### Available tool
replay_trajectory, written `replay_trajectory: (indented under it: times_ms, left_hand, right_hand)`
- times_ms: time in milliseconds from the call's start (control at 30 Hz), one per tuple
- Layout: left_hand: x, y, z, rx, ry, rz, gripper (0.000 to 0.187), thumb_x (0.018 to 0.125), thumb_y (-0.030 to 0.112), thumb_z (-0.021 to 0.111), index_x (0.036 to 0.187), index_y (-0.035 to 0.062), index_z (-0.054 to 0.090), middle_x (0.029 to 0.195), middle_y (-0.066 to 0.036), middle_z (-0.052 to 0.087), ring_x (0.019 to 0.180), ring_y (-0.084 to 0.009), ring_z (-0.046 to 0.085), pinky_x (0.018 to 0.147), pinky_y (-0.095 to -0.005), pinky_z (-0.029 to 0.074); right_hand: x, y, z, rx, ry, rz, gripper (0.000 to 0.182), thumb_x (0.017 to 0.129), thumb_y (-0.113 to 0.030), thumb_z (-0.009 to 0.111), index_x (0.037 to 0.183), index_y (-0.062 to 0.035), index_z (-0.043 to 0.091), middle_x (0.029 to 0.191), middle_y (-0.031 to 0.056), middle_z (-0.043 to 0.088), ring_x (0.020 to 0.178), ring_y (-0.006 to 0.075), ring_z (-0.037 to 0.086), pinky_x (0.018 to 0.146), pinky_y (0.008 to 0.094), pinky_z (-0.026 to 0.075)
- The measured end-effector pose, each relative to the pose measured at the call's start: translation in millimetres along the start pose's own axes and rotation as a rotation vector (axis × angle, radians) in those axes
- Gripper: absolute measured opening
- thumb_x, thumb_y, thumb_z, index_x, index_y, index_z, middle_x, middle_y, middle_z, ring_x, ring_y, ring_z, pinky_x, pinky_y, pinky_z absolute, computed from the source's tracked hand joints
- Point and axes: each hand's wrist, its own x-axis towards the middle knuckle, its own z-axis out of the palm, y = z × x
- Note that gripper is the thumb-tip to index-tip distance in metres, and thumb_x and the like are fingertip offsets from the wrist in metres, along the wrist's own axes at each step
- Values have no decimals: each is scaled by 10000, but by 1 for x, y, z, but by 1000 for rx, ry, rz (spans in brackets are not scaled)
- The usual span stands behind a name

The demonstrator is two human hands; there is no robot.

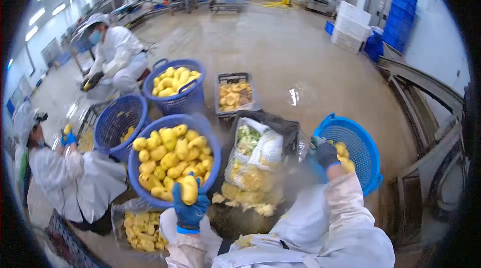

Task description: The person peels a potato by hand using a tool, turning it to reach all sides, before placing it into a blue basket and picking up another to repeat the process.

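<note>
left hand [192,209]: blue-gloved | right hand [326,154]: dark-gloved | sleeves [345,195]: off-white | clothing [303,218]: white

Left hand [192,207]: blue-gloved, closed in a grip, fingers curled and directed away from the body. Left wrist [188,229] lies directly behind the grip, left forearm [185,251] behind that. Right hand [326,153]: dark-gloved, well right of the grip and farther forward; finger closure indeterminate. Right forearm [346,192] reaches forward.
</note>
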Motion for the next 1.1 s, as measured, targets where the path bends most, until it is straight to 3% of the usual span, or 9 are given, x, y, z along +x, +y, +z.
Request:
replay_trajectory:
  times_ms: [167, 267, 367, 467, 633, 933, 1000, 1067, 1100]
  left_hand:
    - [32, -52, -71, 528, 444, 75, 304, 901, 364, 593, 1073, 113, 585, 1009, -73, 614, 884, -187, 614, 704, -332, 545]
    - [35, -49, -78, 605, 406, 22, 286, 914, 321, 584, 1081, 90, 573, 984, -67, 605, 877, -176, 606, 724, -325, 535]
    - [34, -46, -102, 1879, 16, 654, 317, 860, 294, 648, 1106, 111, 570, 1039, -71, 622, 930, -204, 610, 754, -329, 533]
    - [40, -48, -78, 1024, 340, 158, 363, 810, 112, 699, 1140, 76, 552, 1054, -77, 611, 932, -209, 604, 764, -327, 527]
    - [49, -45, -83, 622, 456, -21, 346, 883, 363, 595, 1094, 89, 569, 994, -66, 622, 893, -204, 614, 710, -322, 538]
    - [57, -47, -87, 459, 387, -46, 368, 901, 301, 568, 1157, 39, 530, 1058, -106, 602, 951, -250, 601, 859, -372, 507]
    - [54, -49, -63, 298, 420, -35, 305, 920, 269, 579, 1139, 59, 556, 1062, -72, 613, 997, -223, 595, 916, -406, 502]
    - [55, -52, -64, 112, 502, 30, 329, 898, 320, 609, 1100, 64, 562, 1009, -97, 626, 929, -260, 609, 856, -387, 520]
    - [57, -53, -61, 50, 444, 9, 310, 901, 314, 607, 1091, 71, 570, 994, -80, 629, 910, -247, 613, 844, -372, 527]
  right_hand:
    - [51, 33, 19, -91, -107, 125, 268, 803, -278, 594, 990, -92, 638, 951, 196, 659, 898, 360, 643, 770, 476, 504]
    - [88, 46, 44, -190, -135, 104, 234, 824, -248, 548, 961, -96, 662, 952, 179, 671, 898, 348, 652, 780, 462, 511]
    - [118, 54, 62, -263, -201, 83, 231, 830, -241, 541, 955, -97, 672, 961, 167, 675, 911, 342, 653, 791, 457, 512]
    - [136, 57, 72, -260, -149, 23, 216, 830, -222, 538, 936, -93, 675, 968, 162, 676, 921, 336, 654, 794, 458, 512]
    - [162, 45, 60, -313, -358, 33, 266, 835, -224, 534, 1020, -107, 684, 1042, 156, 667, 977, 328, 646, 826, 453, 511]
    - [181, 80, 104, -263, -303, -16, 345, 901, -308, 441, 1030, -105, 688, 1079, 164, 654, 991, 345, 636, 849, 476, 494]
    - [167, 35, 60, -271, -166, -91, 269, 885, -267, 529, 1021, -88, 676, 1040, 167, 664, 917, 314, 658, 806, 427, 509]
    - [134, 5, 54, 916, 208, -81, 244, 858, -243, 609, 999, -52, 664, 943, 153, 681, 857, 265, 660, 781, 382, 513]
    - [113, -21, 46, 1387, 84, -154, 260, 908, -258, 543, 965, -22, 637, 915, 118, 666, 822, 234, 645, 739, 369, 522]
